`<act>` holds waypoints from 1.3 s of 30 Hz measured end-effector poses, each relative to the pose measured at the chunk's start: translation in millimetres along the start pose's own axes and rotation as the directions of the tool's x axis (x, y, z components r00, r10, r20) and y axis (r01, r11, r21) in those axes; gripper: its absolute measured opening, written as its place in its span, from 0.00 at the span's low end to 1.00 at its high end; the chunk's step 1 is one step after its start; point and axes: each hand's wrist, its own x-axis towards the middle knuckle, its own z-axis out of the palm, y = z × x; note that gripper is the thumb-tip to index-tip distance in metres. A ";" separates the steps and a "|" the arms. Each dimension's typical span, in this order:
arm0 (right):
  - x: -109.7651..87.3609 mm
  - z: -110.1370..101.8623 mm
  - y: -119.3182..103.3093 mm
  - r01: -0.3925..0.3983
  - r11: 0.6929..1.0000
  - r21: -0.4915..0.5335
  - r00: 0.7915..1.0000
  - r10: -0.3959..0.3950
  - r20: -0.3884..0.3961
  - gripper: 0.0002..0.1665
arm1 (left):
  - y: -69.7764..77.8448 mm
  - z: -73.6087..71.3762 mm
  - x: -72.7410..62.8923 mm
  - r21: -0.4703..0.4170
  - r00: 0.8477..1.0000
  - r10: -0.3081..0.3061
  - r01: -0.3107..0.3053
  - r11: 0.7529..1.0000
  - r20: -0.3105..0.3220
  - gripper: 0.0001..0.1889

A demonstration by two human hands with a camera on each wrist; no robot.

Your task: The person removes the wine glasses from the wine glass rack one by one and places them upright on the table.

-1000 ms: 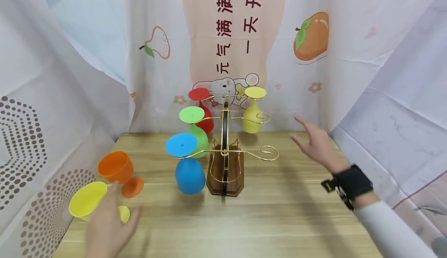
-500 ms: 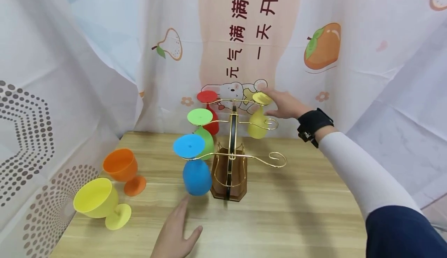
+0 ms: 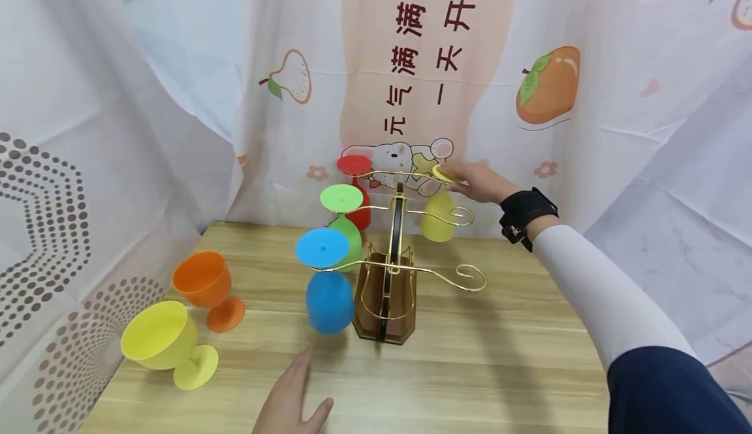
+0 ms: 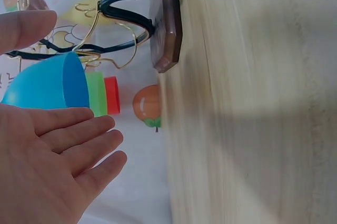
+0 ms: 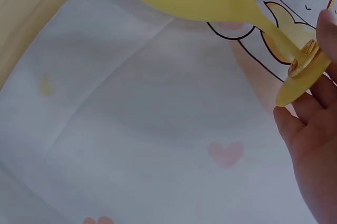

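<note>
Upside down on the far right hook of a gold wire rack (image 3: pixel 395 267) hangs a yellow plastic goblet (image 3: pixel 437 220). My right hand (image 3: pixel 483 183) grips its round foot, which is tilted; in the right wrist view the fingertips (image 5: pixel 284 119) lie under the foot and the thumb is on the stem side, by the gold hook. Low over the table, my left hand (image 3: pixel 288 398) is held with fingers extended and thumb apart, holding nothing. Nearest to it is the hanging blue goblet (image 3: pixel 330 303), which overlaps the fingers in the left wrist view.
Behind the blue goblet hang a green goblet (image 3: pixel 348 238) and a red goblet (image 3: pixel 360 215). At the left of the wooden table (image 3: pixel 499 382), an orange goblet (image 3: pixel 202 280) and another yellow goblet (image 3: pixel 161 336) lie tipped over. Two right-hand hooks bear nothing. Printed cloth (image 3: pixel 487 114) closes the back.
My right hand has reached left to the hanging yellow goblet and now tilts its foot. My left hand has moved right, from the lying yellow goblet to below the blue one.
</note>
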 end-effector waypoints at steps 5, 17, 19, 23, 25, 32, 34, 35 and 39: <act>-13.2 3.3 0.7 -0.001 1.000 0.012 0.999 0.002 -0.054 0.26 | 2.3 2.9 -0.8 -0.001 1.000 0.011 -0.011 1.000 0.010 0.44; -35.6 14.2 3.6 -0.028 0.999 0.026 0.985 0.032 -0.171 0.25 | 3.8 1.0 -0.1 -0.004 0.998 -0.032 0.032 0.999 0.057 0.44; -37.8 13.7 4.4 -0.031 0.999 0.034 0.977 0.038 -0.208 0.23 | 4.0 0.8 0.3 -0.008 0.996 -0.053 0.054 0.999 0.077 0.45; -42.0 13.4 3.7 -0.038 0.999 0.035 0.958 0.046 -0.284 0.21 | 2.9 1.7 0.2 -0.015 0.993 -0.066 0.068 0.998 0.094 0.45; -42.1 15.2 1.7 -0.017 1.000 0.018 0.952 0.022 -0.306 0.22 | 1.2 2.2 0.2 -0.007 0.994 -0.060 0.061 0.998 0.096 0.45; -30.9 22.5 -11.6 0.098 0.995 -0.033 0.926 -0.103 -0.363 0.24 | -1.3 3.2 1.8 -0.025 0.990 -0.080 0.084 0.996 0.117 0.45; -25.8 24.4 -14.5 0.110 0.993 -0.036 0.924 -0.116 -0.364 0.25 | -2.3 3.8 2.1 -0.024 0.990 -0.079 0.082 0.996 0.115 0.45; -23.2 25.4 -15.4 0.115 0.993 -0.040 0.923 -0.121 -0.365 0.25 | -2.7 4.2 2.2 -0.025 0.991 -0.078 0.082 0.996 0.113 0.45; -11.4 28.7 -16.2 0.121 0.991 -0.049 0.924 -0.130 -0.359 0.25 | -5.1 5.2 1.2 -0.018 0.993 -0.071 0.073 0.997 0.099 0.45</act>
